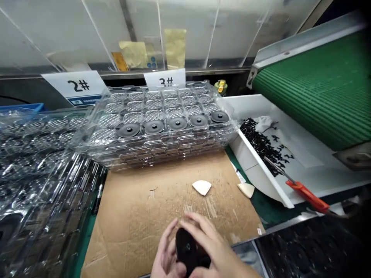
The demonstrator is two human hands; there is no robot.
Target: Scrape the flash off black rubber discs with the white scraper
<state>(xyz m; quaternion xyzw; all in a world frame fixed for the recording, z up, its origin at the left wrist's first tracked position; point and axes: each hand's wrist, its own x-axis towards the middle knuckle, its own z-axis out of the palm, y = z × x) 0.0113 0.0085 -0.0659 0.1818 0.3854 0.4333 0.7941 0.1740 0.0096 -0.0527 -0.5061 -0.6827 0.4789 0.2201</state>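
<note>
Head view: the left hand (pixel 165 255) and the right hand (pixel 213 247) meet at the lower edge of the frame, both closed around a black round part (pixel 187 249). The left fingers curl against the part's left side; the right fingers (pixel 199 226) wrap over its top and right side, hiding much of it. Both hands sit above a scored cardboard sheet (pixel 139 204). Just beyond the right hand lies a white wedge-shaped piece (pixel 202 187), with a second wedge piece (pixel 246 189) further to its right, off the cardboard edge. Well beyond the hands stands a stack of clear plastic trays (pixel 162 127), whose nearest row carries five black discs (pixel 177 123). To the left of the left hand lie loose clear trays (pixel 37 166). To the far right of the right hand, a white bin (pixel 261 173) contains small black scraps (pixel 261 141), and an orange-handled tool (pixel 307 195) rests on its rim.
</note>
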